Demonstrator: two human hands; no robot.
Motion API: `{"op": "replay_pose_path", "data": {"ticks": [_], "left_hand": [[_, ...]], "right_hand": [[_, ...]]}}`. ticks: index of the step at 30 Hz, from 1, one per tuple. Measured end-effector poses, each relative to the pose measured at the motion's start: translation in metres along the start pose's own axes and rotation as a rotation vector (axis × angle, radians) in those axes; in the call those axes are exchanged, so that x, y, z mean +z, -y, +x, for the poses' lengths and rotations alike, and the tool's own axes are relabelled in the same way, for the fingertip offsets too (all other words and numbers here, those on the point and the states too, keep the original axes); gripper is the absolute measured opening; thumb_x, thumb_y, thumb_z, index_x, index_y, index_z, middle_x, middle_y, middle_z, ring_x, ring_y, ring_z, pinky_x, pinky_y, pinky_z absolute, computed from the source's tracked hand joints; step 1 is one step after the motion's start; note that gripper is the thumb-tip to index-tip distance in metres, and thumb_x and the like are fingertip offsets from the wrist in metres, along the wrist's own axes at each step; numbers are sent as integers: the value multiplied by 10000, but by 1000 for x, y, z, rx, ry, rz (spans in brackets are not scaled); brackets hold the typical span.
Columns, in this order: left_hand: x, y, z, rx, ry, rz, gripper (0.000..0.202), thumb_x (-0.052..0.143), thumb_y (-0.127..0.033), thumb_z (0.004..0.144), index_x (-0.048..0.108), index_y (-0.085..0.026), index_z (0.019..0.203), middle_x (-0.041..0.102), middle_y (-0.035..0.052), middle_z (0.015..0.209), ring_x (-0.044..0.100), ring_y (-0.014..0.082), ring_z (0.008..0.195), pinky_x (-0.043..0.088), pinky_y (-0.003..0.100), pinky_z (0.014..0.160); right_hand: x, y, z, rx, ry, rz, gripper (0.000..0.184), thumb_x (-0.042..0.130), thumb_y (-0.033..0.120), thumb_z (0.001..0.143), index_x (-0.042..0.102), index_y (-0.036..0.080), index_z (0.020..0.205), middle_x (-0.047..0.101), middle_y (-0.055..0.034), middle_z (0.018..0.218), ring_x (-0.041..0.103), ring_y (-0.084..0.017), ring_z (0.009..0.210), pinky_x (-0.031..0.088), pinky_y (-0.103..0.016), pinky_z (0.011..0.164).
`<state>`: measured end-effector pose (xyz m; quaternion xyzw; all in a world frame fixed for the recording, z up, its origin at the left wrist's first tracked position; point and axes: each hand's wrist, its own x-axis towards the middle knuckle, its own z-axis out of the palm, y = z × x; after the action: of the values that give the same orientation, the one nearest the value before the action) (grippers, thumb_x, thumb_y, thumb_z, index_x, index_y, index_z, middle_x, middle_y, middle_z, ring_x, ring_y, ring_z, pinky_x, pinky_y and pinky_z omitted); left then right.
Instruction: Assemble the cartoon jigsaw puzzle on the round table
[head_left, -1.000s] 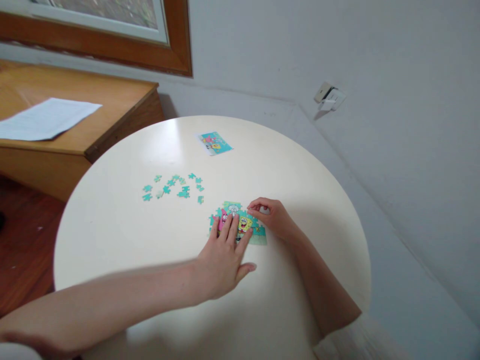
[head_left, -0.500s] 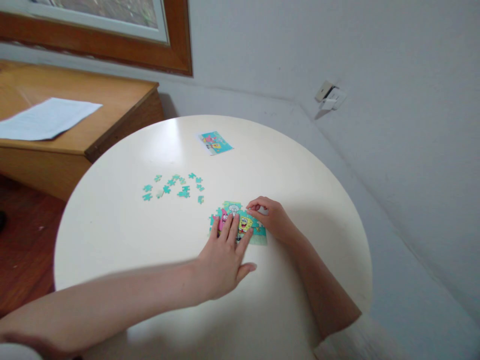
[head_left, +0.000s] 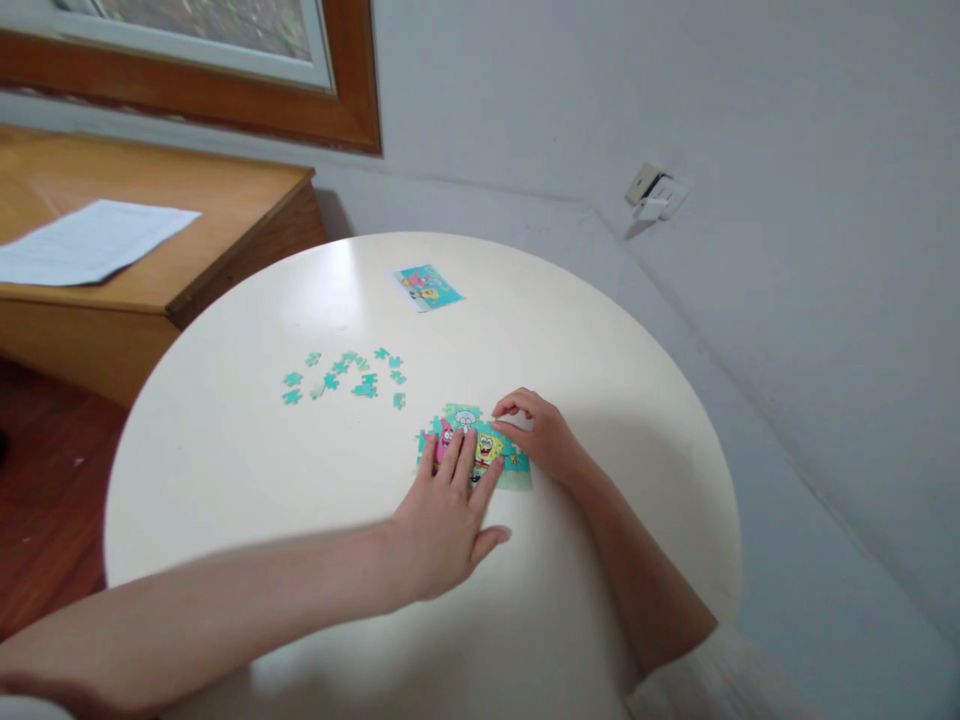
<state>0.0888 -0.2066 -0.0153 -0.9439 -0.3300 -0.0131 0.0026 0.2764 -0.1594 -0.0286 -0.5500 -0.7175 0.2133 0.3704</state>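
Observation:
A partly joined jigsaw puzzle [head_left: 514, 478] with cartoon figures on a teal ground lies on the white table. My left hand [head_left: 439, 530] rests flat over its lower part, fingers spread, pressing on the pink and yellow figures and covering some of the picture. At the upper right edge of the puzzle is my right hand [head_left: 544, 435]. Its thumb and index finger come together in a pinch around a small puzzle piece, mostly hidden by the fingertips. Several loose puzzle pieces [head_left: 331, 381], mostly teal, are scattered to the left of the joined part.
A small picture card [head_left: 442, 290] with the same cartoon figures lies toward the far side of the round table [head_left: 225, 450]. To the left stands a wooden desk [head_left: 247, 185] bearing white paper [head_left: 97, 240]. A wall socket [head_left: 652, 190] is on the wall at right.
The view has shifted very slightly. Both hands stay at the same places on the puzzle, and the loose pieces have not moved.

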Motion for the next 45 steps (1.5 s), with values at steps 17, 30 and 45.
{"op": "replay_pose_path", "data": {"ticks": [17,30,45], "left_hand": [[0,3,0,13,-29,20,667,269,-586,875,356,-161,1382,351,247,1399,288,395,1305,238,587,1005],[1,3,0,11,-23,6,672,254,-586,876,346,-158,1386,349,247,1400,282,392,1309,229,589,1008],[-1,3,0,5,-7,-1,668,271,-583,875,353,-159,1384,345,249,1401,280,390,1311,236,588,1003]], "right_hand": [[-1,2,-1,107,-75,11,42,538,209,674,537,193,636,538,24,599,456,-114,578,375,-248,590],[-1,-2,-2,-93,-49,91,179,426,75,655,545,201,611,561,-15,711,525,-147,726,411,-294,707],[0,-6,-4,-70,-50,37,256,404,45,691,599,207,649,593,-20,738,539,-148,752,428,-300,723]]}}
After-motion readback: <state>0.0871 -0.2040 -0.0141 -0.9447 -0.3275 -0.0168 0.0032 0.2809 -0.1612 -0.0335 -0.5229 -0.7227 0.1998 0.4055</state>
